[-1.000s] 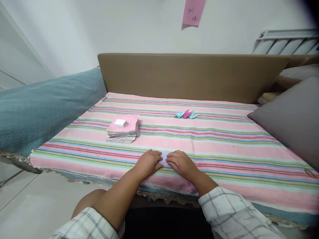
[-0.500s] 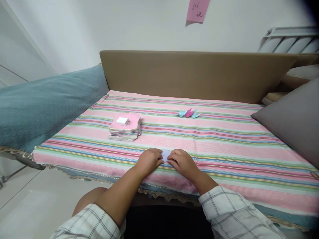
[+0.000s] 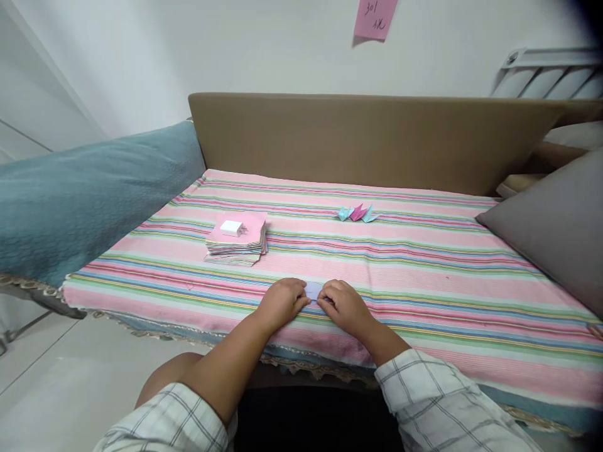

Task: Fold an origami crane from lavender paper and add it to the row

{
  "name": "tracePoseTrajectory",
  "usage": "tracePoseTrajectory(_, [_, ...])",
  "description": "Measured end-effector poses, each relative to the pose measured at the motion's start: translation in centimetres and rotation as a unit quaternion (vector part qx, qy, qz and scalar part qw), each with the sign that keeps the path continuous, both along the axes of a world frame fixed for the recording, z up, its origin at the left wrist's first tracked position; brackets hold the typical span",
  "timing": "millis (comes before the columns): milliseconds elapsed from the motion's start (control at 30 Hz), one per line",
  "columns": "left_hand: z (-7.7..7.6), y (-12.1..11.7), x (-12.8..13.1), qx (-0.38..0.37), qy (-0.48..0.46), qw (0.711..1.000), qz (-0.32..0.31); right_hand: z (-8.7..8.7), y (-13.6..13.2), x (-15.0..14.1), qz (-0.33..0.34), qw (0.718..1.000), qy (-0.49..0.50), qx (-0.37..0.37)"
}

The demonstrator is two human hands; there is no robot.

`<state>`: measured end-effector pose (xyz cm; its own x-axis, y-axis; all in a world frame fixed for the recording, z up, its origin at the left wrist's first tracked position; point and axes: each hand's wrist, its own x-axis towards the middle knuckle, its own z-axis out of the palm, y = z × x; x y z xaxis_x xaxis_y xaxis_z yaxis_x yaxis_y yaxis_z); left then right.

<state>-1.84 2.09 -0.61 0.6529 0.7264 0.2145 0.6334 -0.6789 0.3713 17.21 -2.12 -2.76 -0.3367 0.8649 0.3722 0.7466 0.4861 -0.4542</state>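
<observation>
Between my hands lies a small piece of lavender paper [image 3: 313, 290], low on the striped cloth. My left hand [image 3: 284, 300] pinches its left side, with thumb and fingers close together. At the right side, my right hand [image 3: 343, 306] grips the paper in the same way. Both hands cover the ends of the paper, so its full outline is hidden. Farther back stand several folded paper cranes [image 3: 358, 213], light blue and magenta, side by side in a short row.
Left of my hands sits a stack of square paper [image 3: 235, 245] with a white plug adapter [image 3: 232, 228] on top. A striped cloth [image 3: 424, 251] covers the seat. A brown backrest [image 3: 358, 141] rises behind; a grey cushion [image 3: 560, 226] leans at the right, a blue-covered armrest [image 3: 103, 182] at the left.
The lavender paper between my fingers shows a slightly different shape, with its near edge now straighter. Both hands stay in nearly the same place and keep their hold.
</observation>
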Motion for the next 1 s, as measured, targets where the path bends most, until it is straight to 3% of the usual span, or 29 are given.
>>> tracePoseTrajectory(467, [-0.7, 0.3, 0.2, 0.011, -0.036, 0.999, 0.017, -0.2, 0.9, -0.2, -0.033, 0.999, 0.035, -0.022])
tracePoseTrajectory(1000, [-1.1, 0.3, 0.9, 0.002, -0.043, 0.996, 0.082, -0.9, 1.1, -1.1, -0.08, 0.997, 0.021, 0.003])
